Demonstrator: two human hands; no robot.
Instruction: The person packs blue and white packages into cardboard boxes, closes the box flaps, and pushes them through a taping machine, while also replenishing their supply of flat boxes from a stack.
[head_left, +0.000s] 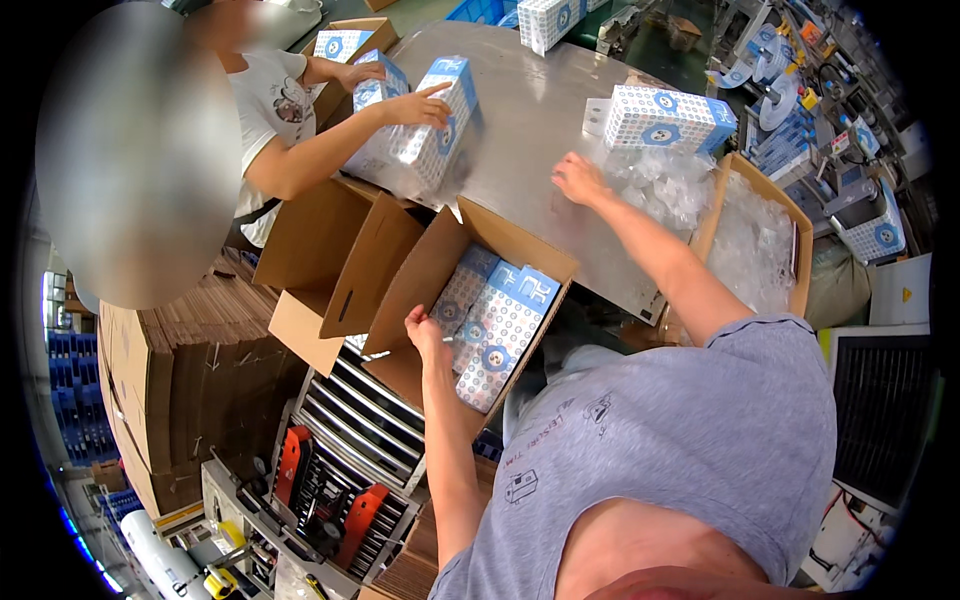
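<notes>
My left hand (426,328) hangs over an open cardboard box (405,285), its fingers loosely bent and apart, with nothing visible in them. In that box lie several white-and-blue patterned cartons (498,340) side by side. My right hand (582,181) is above the metal table (525,120), fingers loosely spread and empty. Just beyond it to the right, a white-and-blue carton (668,118) stands next to a heap of clear plastic packets (660,185). Across the table, a co-worker's hands (415,108) touch two similar patterned cartons (440,125).
Another open cardboard box (800,235) with clear plastic packets stands at the right. Left of my box are an empty cardboard box (315,235), a roller conveyor (360,415) with red-orange parts, and stacked flat cardboard (215,370). Machinery (790,110) fills the far right.
</notes>
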